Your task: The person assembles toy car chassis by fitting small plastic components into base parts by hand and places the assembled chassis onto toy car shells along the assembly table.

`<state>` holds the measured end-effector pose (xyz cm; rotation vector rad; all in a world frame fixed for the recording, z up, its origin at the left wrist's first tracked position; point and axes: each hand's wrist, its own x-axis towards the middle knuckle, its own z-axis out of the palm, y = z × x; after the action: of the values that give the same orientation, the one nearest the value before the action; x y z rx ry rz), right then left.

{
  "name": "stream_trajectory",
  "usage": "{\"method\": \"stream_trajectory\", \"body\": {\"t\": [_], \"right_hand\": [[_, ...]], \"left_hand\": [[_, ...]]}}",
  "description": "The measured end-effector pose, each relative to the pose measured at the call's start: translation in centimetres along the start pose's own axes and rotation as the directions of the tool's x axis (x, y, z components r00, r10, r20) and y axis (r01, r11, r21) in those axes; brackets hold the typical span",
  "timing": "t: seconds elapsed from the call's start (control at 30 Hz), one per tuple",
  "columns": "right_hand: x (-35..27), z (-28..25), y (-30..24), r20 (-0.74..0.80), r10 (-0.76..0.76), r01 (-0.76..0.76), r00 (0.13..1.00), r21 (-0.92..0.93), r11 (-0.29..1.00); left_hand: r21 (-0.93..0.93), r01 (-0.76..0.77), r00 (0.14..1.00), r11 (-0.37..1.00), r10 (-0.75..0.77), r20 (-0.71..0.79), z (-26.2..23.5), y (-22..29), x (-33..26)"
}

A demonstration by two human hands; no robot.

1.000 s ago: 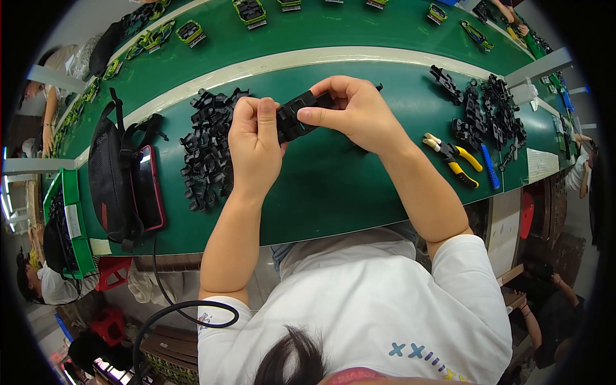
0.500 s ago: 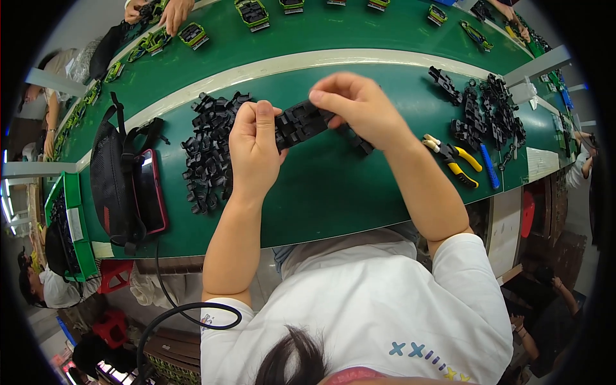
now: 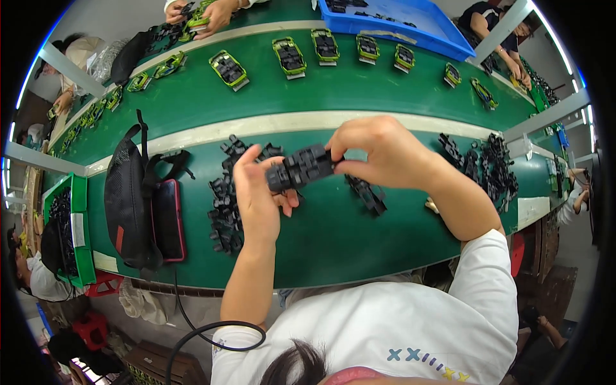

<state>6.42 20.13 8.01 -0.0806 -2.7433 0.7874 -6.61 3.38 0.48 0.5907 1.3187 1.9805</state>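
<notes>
A black molded plastic assembly point(image 3: 307, 165), blocky like a toy vehicle chassis, is held above the table. My right hand point(image 3: 388, 151) pinches its right end between thumb and fingers. Around the left end, my left hand point(image 3: 256, 192) has its fingers spread; they may touch the piece, but the grip looks loose. Below my right hand, a similar black assembly point(image 3: 367, 194) lies on the green table. A pile of small black plastic parts point(image 3: 224, 205) sits just left of and behind my left hand. My right forearm hides most of a pair of pliers, leaving a pale tip point(image 3: 432, 205) visible.
Black assemblies point(image 3: 491, 167) are heaped at the right. A black bag point(image 3: 128, 205) and red-edged phone point(image 3: 168, 221) lie left, near a green bin point(image 3: 78, 192). Green-and-black toy car bodies point(image 3: 289, 58) line the far bench, with a blue tray point(image 3: 398, 25) and co-workers' hands point(image 3: 215, 16) behind.
The view has tilted up, showing more of the far bench. My left hand's fingers have loosened and spread from the assembly, while my right hand still pinches its right end.
</notes>
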Motion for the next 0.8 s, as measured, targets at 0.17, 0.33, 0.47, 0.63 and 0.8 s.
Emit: {"method": "stream_trajectory", "body": {"t": [0.17, 0.33, 0.47, 0.63, 0.8], "right_hand": [[10.9, -3.7, 7.7, -0.212, 0.236, -0.258, 0.948, -0.081, 0.963], [22.8, -1.9, 23.1, -0.47, 0.432, -0.614, 0.77, -0.361, 0.702], [27.9, 1.4, 28.8, -0.61, 0.538, -0.793, 0.582, -0.278, 0.542], [29.1, 0.7, 30.0, -0.584, 0.58, -0.774, 0.568, -0.141, 0.617], [21.1, -2.7, 19.2, -0.371, 0.201, -0.354, 0.907, -0.41, 0.841]], "left_hand": [[-0.02, -0.136, 0.99, 0.99, 0.136, -0.036, -0.8, 1.3, 0.1], [0.055, -0.183, 0.983, 0.982, 0.183, 0.006, -0.5, 0.4, -0.3], [0.11, -0.159, 0.987, 0.981, 0.16, 0.002, -0.8, 0.2, -0.1], [0.085, 0.008, 1.0, 0.996, -0.008, -0.005, -0.5, 0.8, -0.1], [0.086, -0.001, 1.0, 0.996, 0.0, 0.011, 0.0, 0.8, 0.0]]}}
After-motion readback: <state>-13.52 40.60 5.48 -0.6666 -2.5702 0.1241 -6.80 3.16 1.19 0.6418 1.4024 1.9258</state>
